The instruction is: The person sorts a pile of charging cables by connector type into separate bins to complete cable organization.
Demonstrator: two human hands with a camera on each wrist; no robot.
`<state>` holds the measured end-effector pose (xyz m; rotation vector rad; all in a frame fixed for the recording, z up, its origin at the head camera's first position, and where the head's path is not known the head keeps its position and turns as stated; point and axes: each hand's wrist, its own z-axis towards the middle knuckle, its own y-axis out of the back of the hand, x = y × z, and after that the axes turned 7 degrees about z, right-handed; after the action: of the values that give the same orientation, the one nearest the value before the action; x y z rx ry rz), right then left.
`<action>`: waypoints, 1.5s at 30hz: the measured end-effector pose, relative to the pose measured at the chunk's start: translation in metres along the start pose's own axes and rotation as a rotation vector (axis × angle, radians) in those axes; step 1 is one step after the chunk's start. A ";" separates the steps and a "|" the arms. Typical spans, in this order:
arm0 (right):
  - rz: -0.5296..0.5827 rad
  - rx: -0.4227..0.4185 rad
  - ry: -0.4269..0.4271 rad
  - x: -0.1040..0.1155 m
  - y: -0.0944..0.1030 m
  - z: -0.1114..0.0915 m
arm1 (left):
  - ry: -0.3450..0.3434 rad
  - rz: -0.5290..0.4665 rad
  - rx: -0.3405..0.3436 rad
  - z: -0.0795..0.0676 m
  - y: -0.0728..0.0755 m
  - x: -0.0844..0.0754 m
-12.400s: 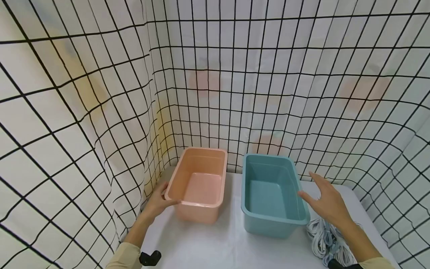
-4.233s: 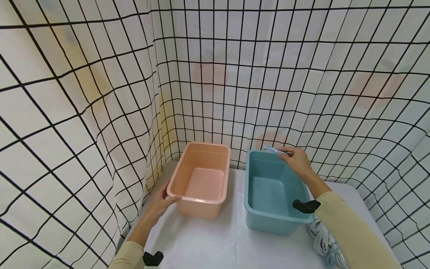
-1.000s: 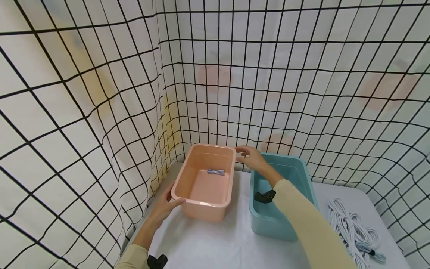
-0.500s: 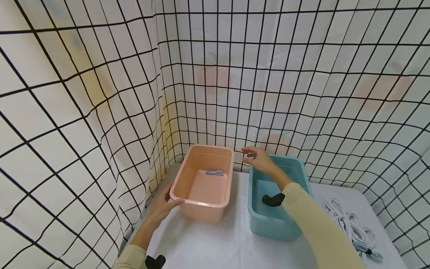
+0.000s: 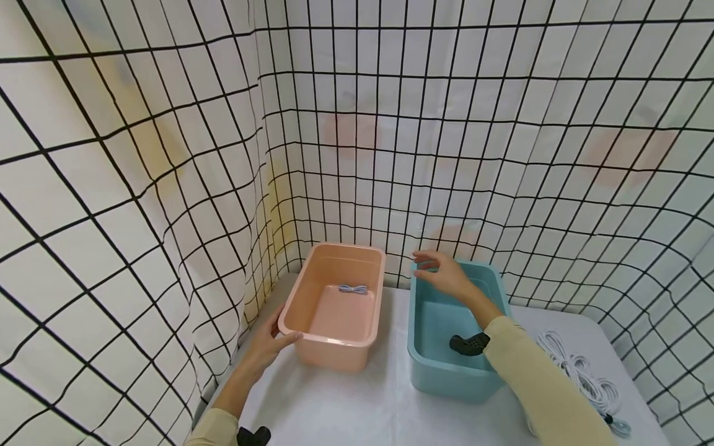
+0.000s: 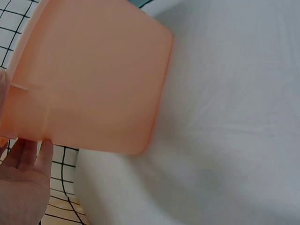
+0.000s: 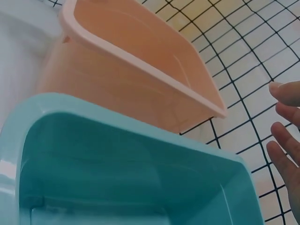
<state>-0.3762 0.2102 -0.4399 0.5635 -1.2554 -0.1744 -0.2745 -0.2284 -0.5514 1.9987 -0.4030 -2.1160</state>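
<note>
My left hand (image 5: 264, 345) holds the near left corner of a peach plastic bin (image 5: 340, 358), its thumb over the rim. In the left wrist view, the fingers (image 6: 28, 159) lie against the bin's outer side. A small tied bundle of pale blue cord (image 5: 353, 289) lies on the floor of that bin. Over the far left corner of a teal bin (image 5: 446, 378) hovers my right hand (image 5: 446, 277), fingers loosely bent and holding nothing. The right wrist view shows its fingers (image 7: 283, 150) apart, beyond the teal rim.
Several loops of white cord (image 5: 580, 371) lie right of the teal bin, partly behind my right sleeve, with a pale blue bundle (image 5: 619, 426) at their near end. Black netting (image 5: 390, 155) over white cloth encloses the white-covered table (image 5: 357, 409) at the back and sides.
The right hand carried the small pale blue bundle over the teal bin; the bundle now lies in the peach bin. The hand has since drawn back rightward, empty. The left hand stays on its corner.
</note>
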 end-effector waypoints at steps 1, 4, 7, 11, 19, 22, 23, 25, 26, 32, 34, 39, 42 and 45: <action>-0.006 0.002 0.007 0.001 0.002 -0.001 | 0.002 0.003 0.003 0.000 0.000 0.001; -0.008 0.005 0.026 0.003 0.006 -0.004 | -0.002 0.004 0.001 0.000 0.002 0.002; -0.016 0.011 0.044 0.002 0.010 -0.008 | -0.011 -0.009 -0.004 0.001 0.002 0.001; -0.005 0.002 0.025 -0.003 0.017 -0.015 | -0.016 -0.016 0.003 0.002 0.001 -0.001; -0.023 -0.014 0.033 -0.021 0.033 -0.035 | -0.010 -0.008 0.013 0.005 -0.003 -0.001; -0.023 -0.022 0.031 -0.026 0.038 -0.042 | -0.014 -0.006 0.015 0.006 -0.004 -0.001; -0.023 -0.022 0.029 -0.028 0.040 -0.044 | -0.017 -0.004 0.016 0.006 -0.004 -0.001; -0.027 -0.023 0.029 -0.030 0.044 -0.048 | -0.012 0.003 0.012 0.006 -0.005 -0.001; -0.032 -0.024 0.027 -0.031 0.045 -0.049 | -0.008 0.008 0.009 0.005 -0.004 -0.002; -0.046 -0.029 0.045 -0.035 0.051 -0.056 | -0.006 0.008 0.003 0.000 -0.002 0.000; -0.059 -0.025 0.054 -0.036 0.053 -0.059 | -0.006 0.009 0.003 -0.002 -0.002 0.002; -0.079 -0.028 0.044 -0.034 0.060 -0.071 | -0.013 0.017 -0.001 -0.003 -0.001 0.004; -0.094 -0.037 0.050 -0.035 0.066 -0.079 | -0.012 0.004 0.003 -0.002 -0.003 0.004; -0.105 -0.041 0.045 -0.036 0.072 -0.086 | -0.006 -0.009 0.012 -0.001 -0.003 0.004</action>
<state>-0.3198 0.3136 -0.4513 0.5949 -1.1771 -0.2732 -0.2734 -0.2266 -0.5559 2.0053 -0.4090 -2.1302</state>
